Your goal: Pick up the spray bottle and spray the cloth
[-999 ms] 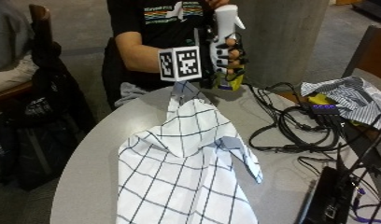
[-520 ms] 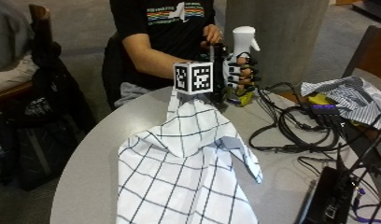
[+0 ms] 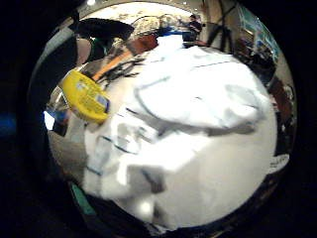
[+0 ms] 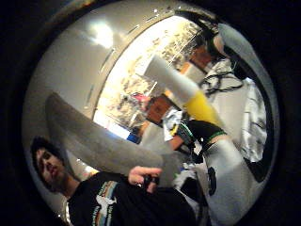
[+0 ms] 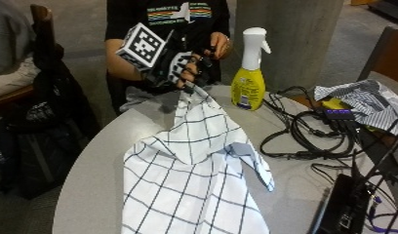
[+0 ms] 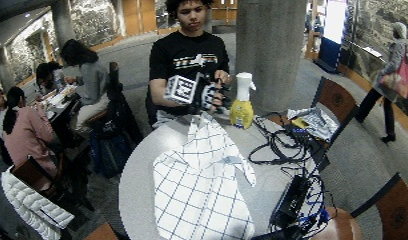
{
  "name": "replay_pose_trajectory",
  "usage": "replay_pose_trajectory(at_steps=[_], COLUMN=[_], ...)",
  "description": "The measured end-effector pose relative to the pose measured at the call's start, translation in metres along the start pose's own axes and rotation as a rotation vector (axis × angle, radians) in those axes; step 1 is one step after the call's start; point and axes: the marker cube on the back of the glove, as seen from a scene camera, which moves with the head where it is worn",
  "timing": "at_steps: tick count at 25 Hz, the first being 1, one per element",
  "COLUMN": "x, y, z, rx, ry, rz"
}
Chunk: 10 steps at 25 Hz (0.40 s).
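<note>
A yellow spray bottle (image 5: 249, 83) with a white trigger head stands upright on the table's far side, with nothing touching it. My gloved right hand (image 5: 179, 68) hovers to its left, a hand's width away, just over the far corner of the white checked cloth (image 5: 186, 170). Its fingers hang loosely curled and hold nothing that I can see. The cloth lies spread toward the near edge. The little finger side palm view shows the cloth (image 3: 198, 89) close below and the bottle (image 3: 86, 96) beside it. The person's bare left hand (image 5: 220, 44) is raised at the chest.
Black cables (image 5: 309, 131) sprawl to the right of the cloth, and a black device (image 5: 338, 204) lies near the front right. A striped cloth (image 5: 368, 100) lies at the far right. The grey round table (image 5: 89, 170) is bare left of the cloth.
My hand has let go of the spray bottle, which now stands on the table, and has moved left to above the cloth's far corner.
</note>
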Motion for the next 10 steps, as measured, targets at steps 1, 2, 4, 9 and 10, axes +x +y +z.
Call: replay_pose_trajectory(at_steps=[1, 2, 4, 9, 10], x=[0.011, 0.023, 0.046, 0.088, 0.091], y=[0.009, 0.018, 0.034, 0.065, 0.067], z=[-0.011, -0.02, -0.035, -0.056, -0.057], rx=[0.009, 0.019, 0.041, 0.076, 0.074], ry=[0.057, 0.108, 0.204, 0.374, 0.381], rz=[0.01, 0.021, 0.054, 0.172, 0.18])
